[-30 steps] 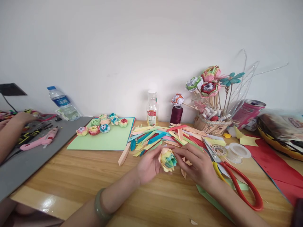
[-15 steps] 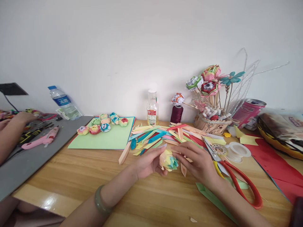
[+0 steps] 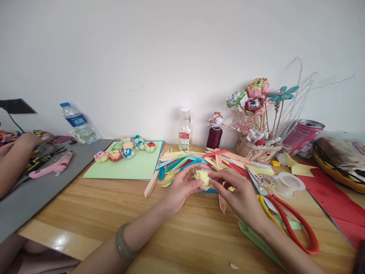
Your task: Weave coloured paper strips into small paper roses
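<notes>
Between both hands is a folded paper flower [image 3: 203,177], its pale yellow side facing me. My left hand [image 3: 182,188] wraps its fingers and thumb around the flower's left side. From the right, the fingertips of my right hand [image 3: 236,190] pinch at its edge. Parts of the flower are hidden behind the fingers. Just behind the hands lies a loose pile of folded paper strips [image 3: 182,163] in many colours. Close to my right forearm are large scissors [image 3: 285,217] with red and yellow handles.
Several finished paper flowers [image 3: 128,153] sit on green paper [image 3: 114,171]. A small glass bottle [image 3: 184,133], a dark thread spool [image 3: 214,137] and a basket of paper flowers [image 3: 256,150] line the wall. At left are a pink glue gun [image 3: 53,167] and another person's hand [image 3: 28,141].
The paper flower has been turned, so its pale yellow side shows instead of the blue-green petals. Both hands have shifted slightly with it and stay closed around it.
</notes>
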Tool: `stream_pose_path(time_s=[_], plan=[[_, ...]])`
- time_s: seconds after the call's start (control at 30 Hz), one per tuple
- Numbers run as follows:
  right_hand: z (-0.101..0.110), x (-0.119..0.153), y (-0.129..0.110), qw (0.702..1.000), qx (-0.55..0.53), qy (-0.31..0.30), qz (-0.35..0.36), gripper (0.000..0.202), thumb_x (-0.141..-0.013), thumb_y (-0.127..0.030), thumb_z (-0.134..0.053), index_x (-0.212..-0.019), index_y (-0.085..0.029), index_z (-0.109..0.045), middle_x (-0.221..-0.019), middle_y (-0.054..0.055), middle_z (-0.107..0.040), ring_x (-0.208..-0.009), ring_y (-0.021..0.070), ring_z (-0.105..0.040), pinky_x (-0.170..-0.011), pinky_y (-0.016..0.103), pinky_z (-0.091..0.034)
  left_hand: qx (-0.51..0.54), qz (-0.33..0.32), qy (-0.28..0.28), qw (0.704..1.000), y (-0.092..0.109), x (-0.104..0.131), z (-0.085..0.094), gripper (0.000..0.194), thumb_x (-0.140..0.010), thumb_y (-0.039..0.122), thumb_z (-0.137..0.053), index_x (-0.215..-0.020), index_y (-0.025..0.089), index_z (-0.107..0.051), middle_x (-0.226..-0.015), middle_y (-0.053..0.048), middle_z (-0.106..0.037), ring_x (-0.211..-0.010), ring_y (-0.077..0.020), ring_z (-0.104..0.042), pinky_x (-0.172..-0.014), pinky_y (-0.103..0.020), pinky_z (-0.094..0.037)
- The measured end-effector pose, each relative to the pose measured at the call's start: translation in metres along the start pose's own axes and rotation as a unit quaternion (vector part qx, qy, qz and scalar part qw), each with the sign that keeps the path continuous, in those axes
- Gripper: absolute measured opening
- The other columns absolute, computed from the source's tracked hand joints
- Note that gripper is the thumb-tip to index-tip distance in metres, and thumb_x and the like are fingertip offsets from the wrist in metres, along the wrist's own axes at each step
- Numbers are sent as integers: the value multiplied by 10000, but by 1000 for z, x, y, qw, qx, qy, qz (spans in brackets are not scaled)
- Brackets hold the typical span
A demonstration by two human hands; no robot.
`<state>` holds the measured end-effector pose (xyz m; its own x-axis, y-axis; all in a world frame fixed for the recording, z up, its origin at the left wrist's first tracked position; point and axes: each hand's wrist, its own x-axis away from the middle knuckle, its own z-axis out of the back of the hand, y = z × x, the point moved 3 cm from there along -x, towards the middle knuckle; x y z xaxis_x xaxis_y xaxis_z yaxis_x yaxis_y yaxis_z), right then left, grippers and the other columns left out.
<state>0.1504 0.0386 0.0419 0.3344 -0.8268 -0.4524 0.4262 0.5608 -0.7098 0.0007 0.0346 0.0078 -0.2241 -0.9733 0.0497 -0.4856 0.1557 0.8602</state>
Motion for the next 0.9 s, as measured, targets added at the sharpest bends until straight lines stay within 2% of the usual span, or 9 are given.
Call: stream_pose_path(time_s=[0.2,0.4,0.53,0.7,0.9], plan=[[-5,3,0,999,-6,31,8,184,-819,-232,-536,-934,-151,-654,-855,78,-651,-625,140,-578,-537,269,-483,-32,-55,23,998,0,0,1,388,-675,208,-687,-1044,204,-567,-1058,-52,-603,-985,-189,-551,-800,-313,-472],[-9,3,8,991,-96,36,-88,225,-777,-330,-591,-920,-172,-665,-916,82,-651,-706,159,-583,-592,283,-489,-74,-113,38,990,1,1,1,353,-688,182,-673,-1021,226,-565,-1097,-28,-584,-1067,-183,-518,-857,-284,-434],[-11,3,11,973,-172,32,-153,283,-710,-379,-652,-898,-168,-640,-819,58,-645,-680,160,-578,-572,273,-487,-106,-157,33,981,1,2,0,348,-692,181,-668,-1019,240,-565,-1149,-24,-537,-1103,-188,-491,-879,-292,-434],[-13,2,9,956,-230,16,-181,280,-648,-391,-706,-791,-182,-588,-697,6,-587,-609,132,-535,-537,247,-468,-120,-174,13,977,-1,3,0,490,-696,195,-662,-1151,275,-499,-1277,-43,-456,-1175,-218,-439,-897,-331,-444],[-12,1,11,953,-245,13,-175,283,-628,-385,-724,-747,-185,-564,-667,-8,-562,-619,131,-533,-550,241,-462,-145,-159,-3,977,-1,5,-1,488,-696,225,-662,-1164,272,-536,-1324,-53,-428,-1225,-244,-398,-954,-372,-410]])
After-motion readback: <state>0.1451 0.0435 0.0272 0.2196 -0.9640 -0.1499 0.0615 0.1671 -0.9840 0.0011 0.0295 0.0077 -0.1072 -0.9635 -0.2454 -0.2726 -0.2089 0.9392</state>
